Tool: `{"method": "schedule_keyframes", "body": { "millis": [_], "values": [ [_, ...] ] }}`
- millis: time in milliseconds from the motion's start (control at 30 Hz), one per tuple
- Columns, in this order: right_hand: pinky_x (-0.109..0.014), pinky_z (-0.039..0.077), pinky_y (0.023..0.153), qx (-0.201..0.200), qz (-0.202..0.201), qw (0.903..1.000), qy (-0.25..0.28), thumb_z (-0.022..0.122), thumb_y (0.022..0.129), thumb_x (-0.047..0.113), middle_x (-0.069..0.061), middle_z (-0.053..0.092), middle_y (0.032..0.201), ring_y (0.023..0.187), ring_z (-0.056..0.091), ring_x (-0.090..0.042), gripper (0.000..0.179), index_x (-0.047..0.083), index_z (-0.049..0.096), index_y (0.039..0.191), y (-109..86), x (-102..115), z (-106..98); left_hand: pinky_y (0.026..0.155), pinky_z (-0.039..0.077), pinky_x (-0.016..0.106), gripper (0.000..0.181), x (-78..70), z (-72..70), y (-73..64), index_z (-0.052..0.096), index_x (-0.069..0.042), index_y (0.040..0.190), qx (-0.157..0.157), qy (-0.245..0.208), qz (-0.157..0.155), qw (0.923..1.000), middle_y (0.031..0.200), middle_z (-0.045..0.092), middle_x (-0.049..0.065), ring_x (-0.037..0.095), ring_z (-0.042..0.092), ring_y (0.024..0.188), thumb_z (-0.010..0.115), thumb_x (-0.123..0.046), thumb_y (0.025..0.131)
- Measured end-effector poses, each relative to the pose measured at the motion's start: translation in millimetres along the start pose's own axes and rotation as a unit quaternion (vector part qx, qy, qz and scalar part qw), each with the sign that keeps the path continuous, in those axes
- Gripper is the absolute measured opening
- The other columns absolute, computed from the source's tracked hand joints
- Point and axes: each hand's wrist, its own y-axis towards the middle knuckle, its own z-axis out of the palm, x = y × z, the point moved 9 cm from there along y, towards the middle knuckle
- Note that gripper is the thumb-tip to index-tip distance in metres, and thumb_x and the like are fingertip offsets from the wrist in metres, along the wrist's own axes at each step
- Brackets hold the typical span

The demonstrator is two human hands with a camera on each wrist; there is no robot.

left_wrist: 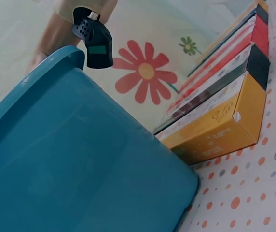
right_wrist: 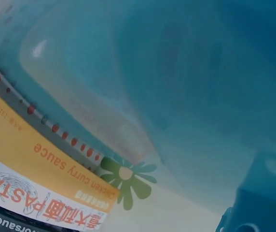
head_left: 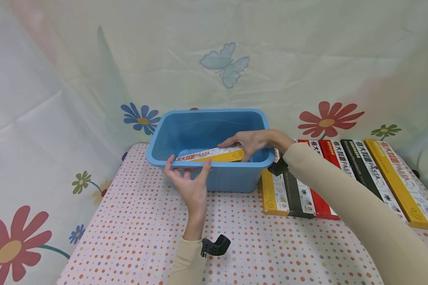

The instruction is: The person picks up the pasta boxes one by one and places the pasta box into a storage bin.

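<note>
Inside the blue plastic bin (head_left: 214,177) lies or hangs a yellow-and-white pasta box (head_left: 221,157), slightly tilted. My right hand (head_left: 251,142) reaches over the bin's right side and grips the right end of that box; its lower fingers are partly hidden. At the bin's front rim, my left hand (head_left: 190,186) touches the edge and outer wall with fingers and thumb spread apart. The left wrist view shows the bin's outer wall (left_wrist: 80,154) close up, with no fingers visible. Bluish bin wall (right_wrist: 186,96) fills most of the right wrist view.
Right of the bin, several pasta boxes lie side by side, among them a near yellow box (head_left: 269,194), a black box (head_left: 299,198) and a far yellow box (head_left: 403,182). A dotted cloth (head_left: 135,233) covers the table. Behind hangs a flowered curtain (head_left: 285,59).
</note>
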Motion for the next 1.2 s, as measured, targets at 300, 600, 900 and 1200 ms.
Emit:
{"method": "schedule_keyframes", "body": {
  "millis": [300,600,900,1200],
  "values": [
    [-0.05,0.042,0.114,0.0,-0.006,0.9998,-0.017,0.082,0.082,0.0,-0.022,0.043,0.16,0.139,0.045,-0.036,0.089,0.0,0.038,0.159,-5.7,-2,0,0.078,0.062,0.033,0.09,1.1,6.4,-1.9,0.028,-0.011,0.152,0.009,-0.01,0.001,0.9999,0.135,0.047,0.016,0.026,0.054,0.099,0.085,0.001,0.083],
    [-0.052,0.038,0.121,0.007,-0.015,0.9995,0.025,0.078,0.083,-0.007,-0.025,0.037,0.163,0.15,0.037,-0.042,0.086,-0.006,0.037,0.158,-11.0,-3,0,0.08,0.064,0.038,0.091,3.4,10.4,-4.8,0.027,-0.011,0.152,0.014,-0.027,-0.01,0.9995,0.138,0.044,0.019,0.026,0.053,0.098,0.085,0.003,0.083],
    [-0.049,0.033,0.124,-0.113,-0.1,0.9871,0.053,0.084,0.087,0.005,-0.02,0.039,0.163,0.152,0.036,-0.036,0.082,-0.003,0.041,0.157,-31.8,14,-23,0.081,0.064,0.039,0.092,4.1,11.4,-5.1,0.027,-0.013,0.153,0.017,-0.025,-0.01,0.9995,0.136,0.045,0.019,0.026,0.054,0.097,0.086,0.001,0.083],
    [-0.059,0.032,0.122,-0.281,-0.121,0.9472,0.095,0.079,0.092,0.005,-0.006,0.041,0.165,0.153,0.037,-0.026,0.081,0.012,0.04,0.162,-113.9,37,-54,0.082,0.064,0.039,0.092,4.4,12.4,-7.0,0.027,-0.012,0.153,0.019,-0.029,-0.005,0.9994,0.124,0.047,0.015,0.025,0.054,0.093,0.085,0.003,0.083]
  ]
}}
